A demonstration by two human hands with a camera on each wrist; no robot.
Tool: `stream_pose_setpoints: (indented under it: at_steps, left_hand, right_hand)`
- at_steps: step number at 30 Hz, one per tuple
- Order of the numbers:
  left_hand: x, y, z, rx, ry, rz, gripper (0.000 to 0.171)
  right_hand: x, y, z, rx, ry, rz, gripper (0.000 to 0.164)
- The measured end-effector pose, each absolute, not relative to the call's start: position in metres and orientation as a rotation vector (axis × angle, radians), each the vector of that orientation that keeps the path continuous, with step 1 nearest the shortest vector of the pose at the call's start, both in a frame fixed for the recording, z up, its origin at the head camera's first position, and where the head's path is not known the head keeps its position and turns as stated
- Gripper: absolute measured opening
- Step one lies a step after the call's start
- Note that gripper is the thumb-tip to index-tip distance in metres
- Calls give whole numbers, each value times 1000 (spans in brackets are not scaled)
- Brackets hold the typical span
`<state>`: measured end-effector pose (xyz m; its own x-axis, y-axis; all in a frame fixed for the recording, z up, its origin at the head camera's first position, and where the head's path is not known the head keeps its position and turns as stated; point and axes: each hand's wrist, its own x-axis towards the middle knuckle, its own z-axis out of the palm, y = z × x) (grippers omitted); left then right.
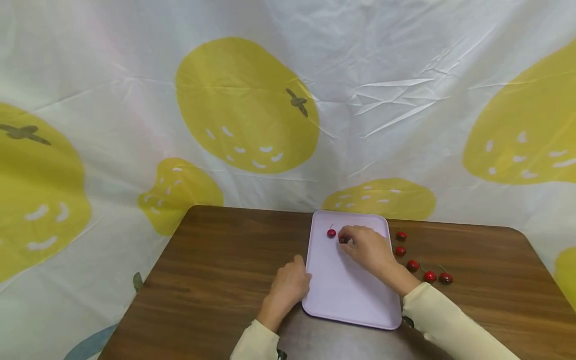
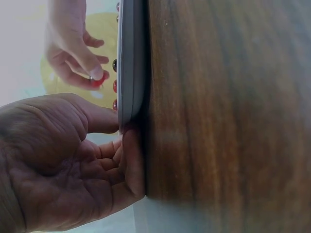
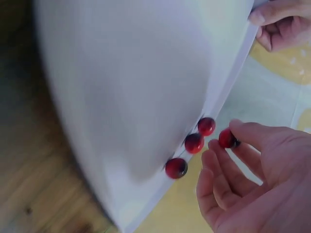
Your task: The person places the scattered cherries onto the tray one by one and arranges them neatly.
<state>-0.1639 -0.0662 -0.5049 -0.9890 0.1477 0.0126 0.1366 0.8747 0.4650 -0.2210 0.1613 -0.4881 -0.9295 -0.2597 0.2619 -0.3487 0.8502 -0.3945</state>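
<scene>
Over the far part of the lilac tray (image 1: 346, 295), my right hand (image 1: 370, 250) pinches a dark red cherry (image 3: 226, 138) between thumb and fingertips. Three more cherries lie in a row on the tray in the right wrist view, the middle cherry (image 3: 194, 143) close to its neighbours. From the head view only one of them, a cherry with a stem (image 1: 331, 233), shows left of the right hand. My left hand (image 1: 290, 282) grips the tray's left edge, its thumb (image 2: 104, 120) at the rim and its fingers (image 2: 132, 160) curled at the underside.
Several stemmed cherries lie on the brown wooden table (image 1: 216, 280) right of the tray, among them a cherry (image 1: 402, 235) near the back and a cherry (image 1: 446, 278) farthest right. Behind the table hangs a white cloth (image 1: 382, 125) printed with yellow fruit.
</scene>
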Motion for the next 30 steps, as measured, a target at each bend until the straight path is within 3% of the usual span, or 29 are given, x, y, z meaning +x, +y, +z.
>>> stream_pose_setpoints:
  at_steps: [10,30]
  left_hand:
    - [-165,-66,-505,264,3081,711,28]
    - [-163,-68,-506,269,3052,727,27]
  right_hand:
    - [-221,139,-487,627,-2841,619,18]
    - [-223,134,-496,643,-2881,401,20]
